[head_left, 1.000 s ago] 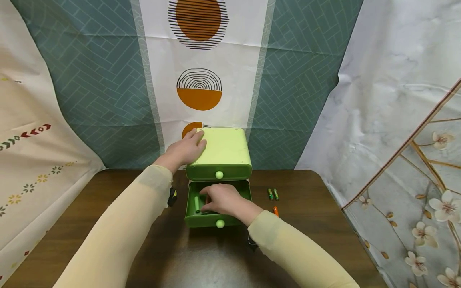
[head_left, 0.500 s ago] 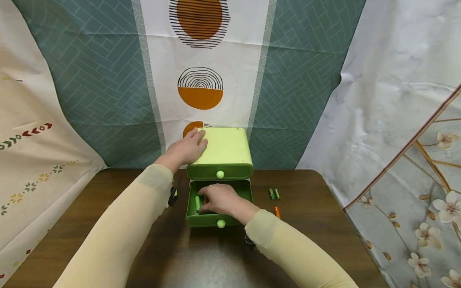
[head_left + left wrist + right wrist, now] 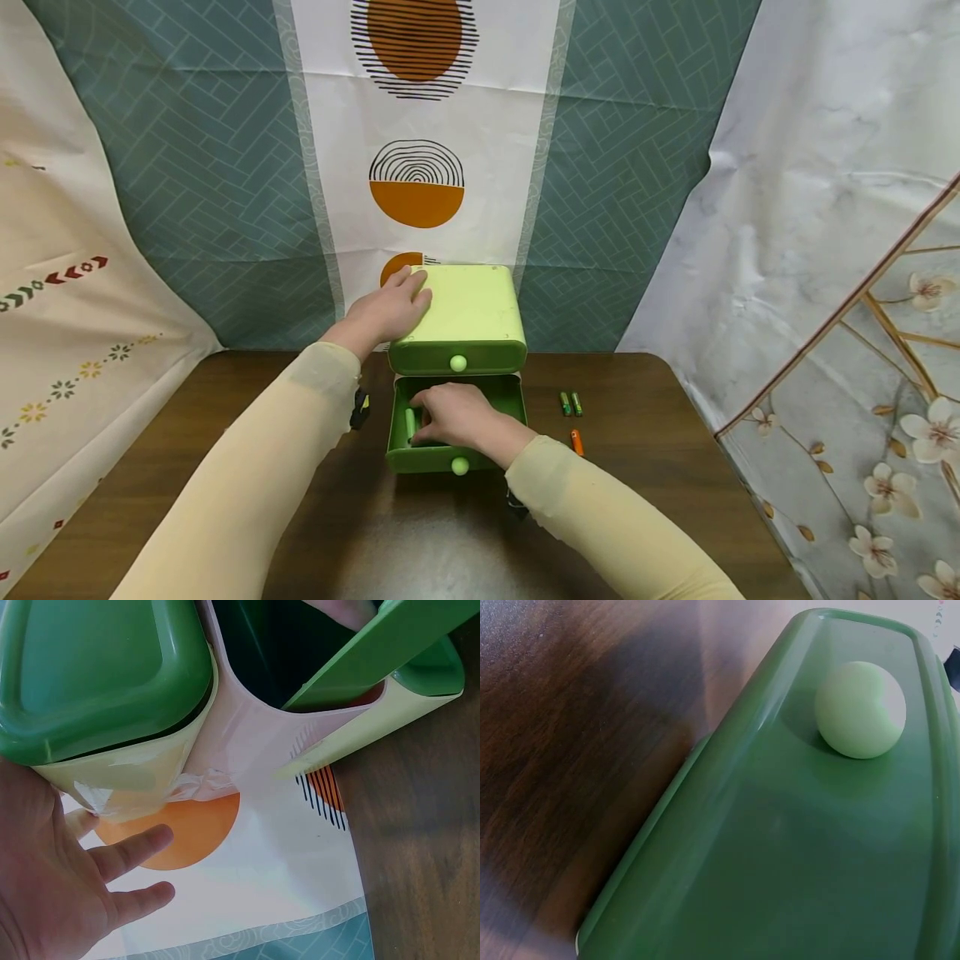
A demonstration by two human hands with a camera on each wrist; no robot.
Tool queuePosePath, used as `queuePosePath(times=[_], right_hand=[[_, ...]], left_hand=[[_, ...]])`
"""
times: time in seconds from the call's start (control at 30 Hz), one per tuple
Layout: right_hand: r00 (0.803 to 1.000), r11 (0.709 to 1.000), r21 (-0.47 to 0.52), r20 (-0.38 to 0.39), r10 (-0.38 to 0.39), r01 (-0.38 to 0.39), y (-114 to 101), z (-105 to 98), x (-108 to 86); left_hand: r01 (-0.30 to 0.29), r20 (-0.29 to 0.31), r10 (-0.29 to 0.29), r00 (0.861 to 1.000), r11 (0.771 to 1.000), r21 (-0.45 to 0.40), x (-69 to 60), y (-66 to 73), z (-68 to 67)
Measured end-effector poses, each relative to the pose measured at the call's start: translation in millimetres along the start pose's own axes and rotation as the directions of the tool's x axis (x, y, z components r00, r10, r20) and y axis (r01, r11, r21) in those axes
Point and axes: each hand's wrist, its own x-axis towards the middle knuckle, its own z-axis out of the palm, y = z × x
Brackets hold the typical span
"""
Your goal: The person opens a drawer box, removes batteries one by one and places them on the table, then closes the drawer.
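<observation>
The green cylinder (image 3: 410,422) is seen in the open drawer (image 3: 426,461), just left of the right hand (image 3: 457,414), its long axis near-to-far; whether anything is grasped by those bent fingers cannot be told. The left hand (image 3: 388,311), farther away, is spread on the box (image 3: 471,305).

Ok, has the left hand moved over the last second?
No: in the head view, the left hand sits at the same place against the cabinet, with no visible shift.
</observation>
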Motion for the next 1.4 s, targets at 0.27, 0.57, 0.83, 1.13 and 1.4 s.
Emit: queuePosePath(times=[0.27, 0.57, 0.83, 1.13, 1.4], right_hand=[[1.000, 1.000, -0.009, 0.011, 0.005, -0.005, -1.6, 0.0, 0.9], [1.000, 1.000, -0.015, 0.015, 0.004, -0.003, -2.8, 0.1, 1.0], [1.000, 0.999, -0.033, 0.008, -0.009, 0.010, -3.2, -0.4, 0.2], [1.000, 0.999, -0.023, 0.010, -0.026, 0.026, -0.5, -2.1, -1.0], [0.999, 0.999, 0.017, 0.008, -0.033, 0.033, 5.3, -4.1, -3.4]], left_hand=[[0.004, -0.002, -0.004, 1.000, 1.000, 0.013, -0.9, 0.8, -0.3], [0.001, 0.004, -0.001, 1.000, 1.000, 0.012, -1.1, 1.7, -1.0], [0.002, -0.001, -0.002, 1.000, 1.000, 0.014, 0.5, 0.2, 0.1], [-0.002, -0.005, 0.002, 1.000, 1.000, 0.004, 0.1, 0.4, 0.1], [0.004, 0.001, -0.004, 1.000, 1.000, 0.014, -1.2, 1.8, -0.5]])
